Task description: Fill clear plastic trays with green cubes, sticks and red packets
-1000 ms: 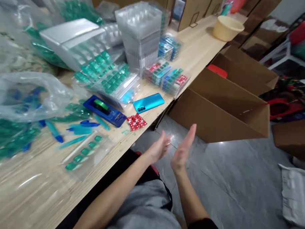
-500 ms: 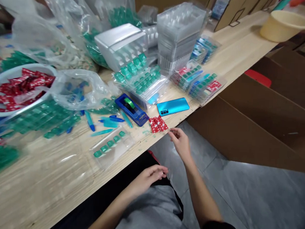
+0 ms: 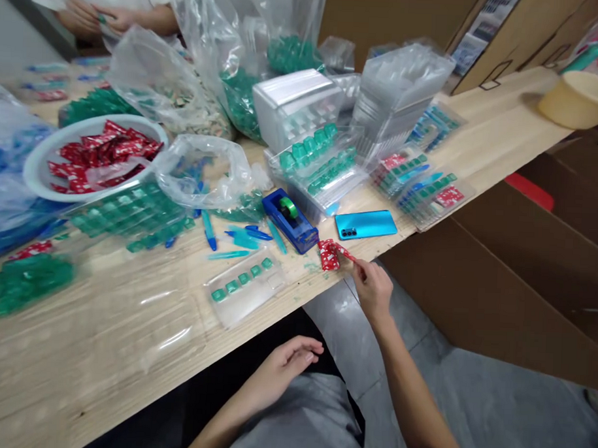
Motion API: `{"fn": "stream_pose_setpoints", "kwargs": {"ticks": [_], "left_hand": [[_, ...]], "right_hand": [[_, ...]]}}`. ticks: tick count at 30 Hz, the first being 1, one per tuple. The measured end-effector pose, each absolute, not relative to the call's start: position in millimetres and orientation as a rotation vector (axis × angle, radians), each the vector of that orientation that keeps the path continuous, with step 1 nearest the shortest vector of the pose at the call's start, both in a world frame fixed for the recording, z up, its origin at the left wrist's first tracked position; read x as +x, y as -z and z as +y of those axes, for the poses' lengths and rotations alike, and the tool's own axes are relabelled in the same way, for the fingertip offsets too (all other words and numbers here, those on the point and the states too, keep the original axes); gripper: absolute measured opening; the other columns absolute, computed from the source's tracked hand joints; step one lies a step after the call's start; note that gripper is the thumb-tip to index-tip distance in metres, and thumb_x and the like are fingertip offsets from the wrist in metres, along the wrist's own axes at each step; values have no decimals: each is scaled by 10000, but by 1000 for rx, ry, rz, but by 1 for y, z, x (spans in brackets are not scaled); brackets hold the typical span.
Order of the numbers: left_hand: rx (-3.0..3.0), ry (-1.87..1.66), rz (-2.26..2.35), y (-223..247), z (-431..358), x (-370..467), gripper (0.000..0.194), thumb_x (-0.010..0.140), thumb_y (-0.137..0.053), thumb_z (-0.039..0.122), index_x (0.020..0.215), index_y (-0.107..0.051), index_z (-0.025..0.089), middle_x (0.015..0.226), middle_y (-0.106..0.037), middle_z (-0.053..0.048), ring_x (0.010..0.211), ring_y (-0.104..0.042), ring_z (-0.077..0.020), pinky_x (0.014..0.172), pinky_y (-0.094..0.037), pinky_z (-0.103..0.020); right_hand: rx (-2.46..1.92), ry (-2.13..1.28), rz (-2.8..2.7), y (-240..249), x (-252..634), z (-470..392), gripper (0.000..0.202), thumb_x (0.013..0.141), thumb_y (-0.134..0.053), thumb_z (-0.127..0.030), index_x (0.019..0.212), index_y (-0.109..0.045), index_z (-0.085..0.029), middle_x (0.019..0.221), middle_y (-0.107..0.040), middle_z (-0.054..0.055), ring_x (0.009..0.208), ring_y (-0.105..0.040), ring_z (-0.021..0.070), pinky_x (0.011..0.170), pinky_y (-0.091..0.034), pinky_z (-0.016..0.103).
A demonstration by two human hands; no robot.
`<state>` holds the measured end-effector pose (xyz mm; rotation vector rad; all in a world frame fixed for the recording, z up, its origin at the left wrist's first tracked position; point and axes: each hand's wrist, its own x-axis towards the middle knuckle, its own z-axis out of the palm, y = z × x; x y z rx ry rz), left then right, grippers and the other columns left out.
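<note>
My right hand [image 3: 374, 287] pinches one end of a red patterned packet [image 3: 329, 256] at the table's front edge; part of the packet lifts off the wood. Over my lap, my left hand [image 3: 294, 362] holds nothing, its fingers loosely curved and apart from the thumb. Left of the packet stands a blue tape dispenser [image 3: 303, 236] with a green roll. A blue phone [image 3: 366, 225] lies behind the packet. A clear tray [image 3: 250, 294] with a row of green pieces lies nearer the front edge.
A white basin [image 3: 36, 169] of red packets, plastic bags of green pieces and blue pens cover the left side. Stacked clear trays [image 3: 386, 109] stand behind. A person's hands [image 3: 107, 18] show at the back left. A yellow tub [image 3: 572, 103] sits at the far right.
My right hand has closed on the red packet, and one part of it is now raised and folded out. The view has shifted, showing more of the table's back left and another person's hands.
</note>
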<state>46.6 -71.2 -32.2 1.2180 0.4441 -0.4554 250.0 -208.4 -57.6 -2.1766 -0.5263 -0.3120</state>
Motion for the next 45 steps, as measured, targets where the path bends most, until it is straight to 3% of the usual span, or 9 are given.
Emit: {"fn": "stream_pose_setpoints", "kwargs": {"ticks": [9, 13, 17, 21, 26, 32, 35, 40, 45], "left_hand": [[1196, 138, 587, -10, -55, 38, 394, 791, -647, 528, 967, -703, 180, 1007, -705, -86, 906, -638, -209, 894, -464, -344], [1042, -233, 592, -40, -38, 38, 431, 767, -676, 538, 952, -708, 150, 924, -717, -96, 830, -639, -208, 839, -478, -346], [978, -435, 532, -65, -24, 34, 379, 740, -720, 507, 874, -695, 153, 787, -696, -61, 735, -620, -184, 782, -475, -330], [1022, -526, 571, -83, -16, 23, 304, 687, -784, 439, 725, -651, 168, 679, -628, -4, 688, -565, -146, 732, -440, -274], [1146, -538, 513, -101, -15, 1, 262, 730, -758, 402, 691, -634, 174, 732, -584, 1, 706, -507, -126, 680, -394, -229], [1216, -587, 371, -107, -41, -28, 184, 795, -703, 355, 733, -635, 196, 831, -594, -11, 803, -526, -151, 753, -398, -248], [1194, -571, 335, -104, -57, -40, 193, 794, -702, 358, 729, -632, 189, 871, -615, -23, 841, -548, -164, 776, -408, -257], [1138, -506, 303, -95, -65, -46, 217, 788, -700, 375, 721, -631, 181, 903, -634, -25, 885, -561, -171, 802, -406, -255], [1102, -450, 341, -79, -51, -36, 277, 753, -717, 425, 704, -636, 166, 836, -631, -26, 848, -556, -168, 817, -393, -262]], "right_hand": [[-1752, 392, -524, 13, 204, -187, 115, 859, -601, -200, 955, -660, -222, 819, -706, 21, 698, -698, 165, 615, -541, 271], [-1530, 384, -729, -9, 179, -161, 255, 811, -637, -104, 979, -677, -292, 839, -728, -11, 772, -705, 158, 703, -566, 282], [-1311, 372, -1083, -34, 172, -144, 489, 762, -624, 9, 1143, -638, -299, 919, -736, 18, 834, -701, 174, 761, -570, 339], [-1252, 331, -1348, -59, 169, -141, 559, 770, -582, 37, 1245, -572, -258, 945, -733, 65, 852, -696, 191, 726, -576, 373], [-1189, 311, -1348, -76, 156, -143, 637, 765, -556, 60, 1299, -527, -286, 978, -724, 61, 877, -689, 201, 697, -566, 381], [-1163, 236, -1101, -87, 119, -170, 359, 840, -561, -64, 1099, -656, -293, 886, -722, 36, 870, -687, 213, 727, -556, 385], [-1192, 100, -917, -88, 99, -189, 227, 857, -611, -162, 1029, -677, -293, 826, -719, 25, 793, -690, 179, 694, -561, 315], [-1200, -416, -577, -84, 92, -197, 193, 754, -742, -366, 897, -684, -250, 647, -656, -16, 547, -599, 113, 530, -490, 217], [-1152, -854, -305, -77, 108, -174, 303, 588, -847, -389, 702, -651, -188, 640, -617, -25, 584, -551, 97, 571, -464, 201]]}}
